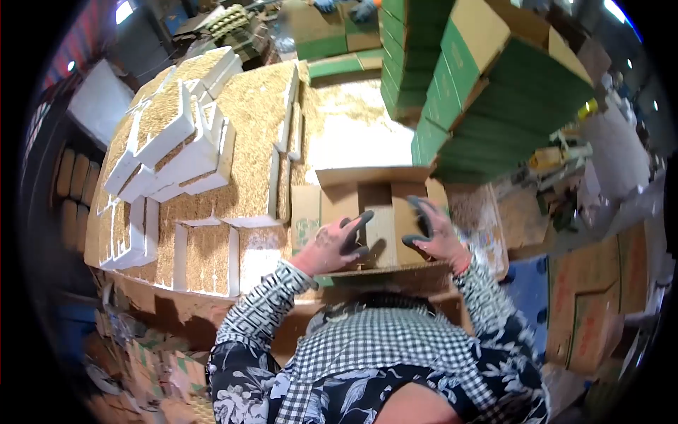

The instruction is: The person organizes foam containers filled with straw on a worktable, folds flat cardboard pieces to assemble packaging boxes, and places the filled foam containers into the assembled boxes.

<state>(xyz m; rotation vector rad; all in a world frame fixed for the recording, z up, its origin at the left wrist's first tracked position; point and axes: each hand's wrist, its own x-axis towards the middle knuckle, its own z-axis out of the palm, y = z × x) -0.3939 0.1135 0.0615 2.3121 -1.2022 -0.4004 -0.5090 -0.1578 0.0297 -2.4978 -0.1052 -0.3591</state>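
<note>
An open cardboard box (376,194) sits on the table in front of my body, its flaps spread outward. My left hand (339,244) is over the box's left side, with thumb and fingers apart and nothing between them. Over the right side is my right hand (433,237), its fingers also spread and holding nothing. Both hands wear dark coverings on the fingers. A pale panel shows at the box's bottom between the hands. Whether the fingertips touch the flaps is hard to tell.
White trays (169,124) filled with golden-brown grainy material are stacked on the left of the table. Tall stacks of green and brown boxes (487,106) stand at the right back. Another person's gloved hands (364,10) are at the far edge. Cartons (590,297) lie at lower right.
</note>
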